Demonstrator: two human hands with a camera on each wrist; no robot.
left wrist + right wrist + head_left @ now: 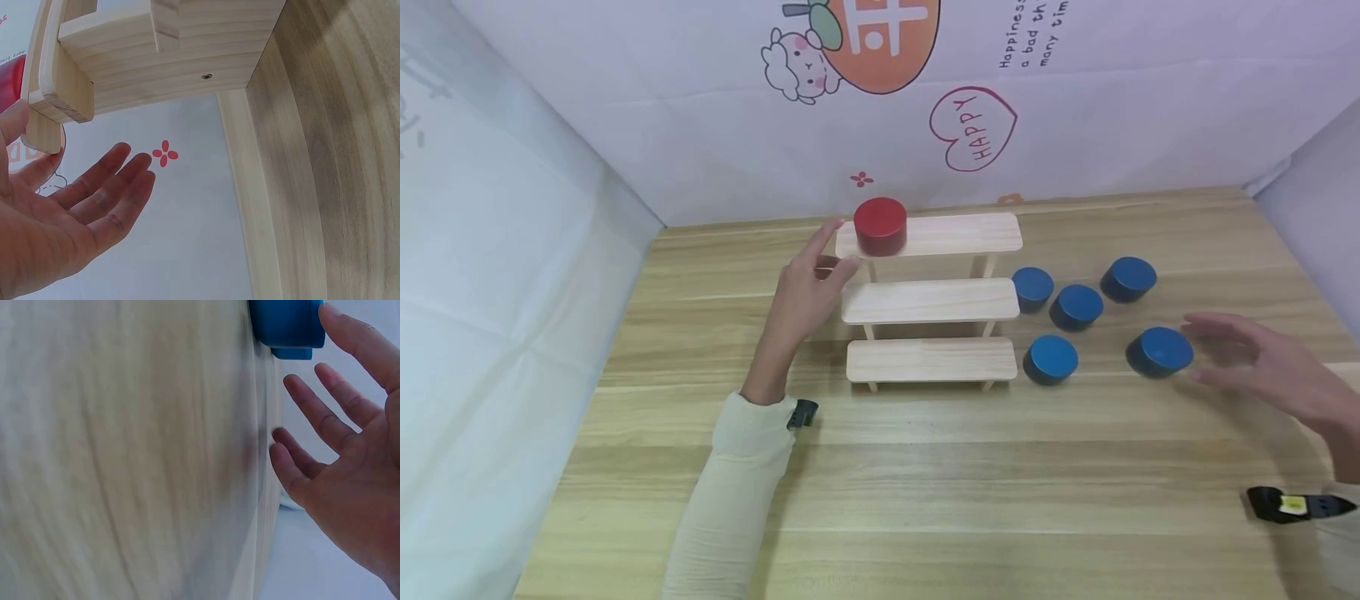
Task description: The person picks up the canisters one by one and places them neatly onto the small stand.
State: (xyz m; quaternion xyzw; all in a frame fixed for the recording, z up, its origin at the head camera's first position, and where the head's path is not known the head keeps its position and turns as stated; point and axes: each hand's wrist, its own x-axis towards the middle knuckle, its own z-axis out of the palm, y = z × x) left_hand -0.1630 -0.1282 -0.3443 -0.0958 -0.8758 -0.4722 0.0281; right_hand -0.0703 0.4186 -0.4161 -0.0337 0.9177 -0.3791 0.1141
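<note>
A red round block (pixel 881 227) sits at the left end of the top board of a three-tier wooden shelf (pixel 931 301). My left hand (pixel 805 292) is at that end, thumb and forefinger on either side of the board's tip; whether they touch it I cannot tell. Its other fingers (pixel 119 197) are spread loosely below the board. Over on the right, my right hand (pixel 1273 367) has thumb and fingers parted beside the nearest blue round block (pixel 1160 352). In the right wrist view its thumb is close to a blue block (pixel 284 324); contact is unclear.
Several more blue round blocks stand right of the shelf: one (pixel 1032 289) against its middle tier, others (pixel 1077 307) (pixel 1128 279) farther right, and one (pixel 1050 359) near the bottom tier. A printed white cloth (pixel 700 150) hangs behind the wooden table (pixel 925 483).
</note>
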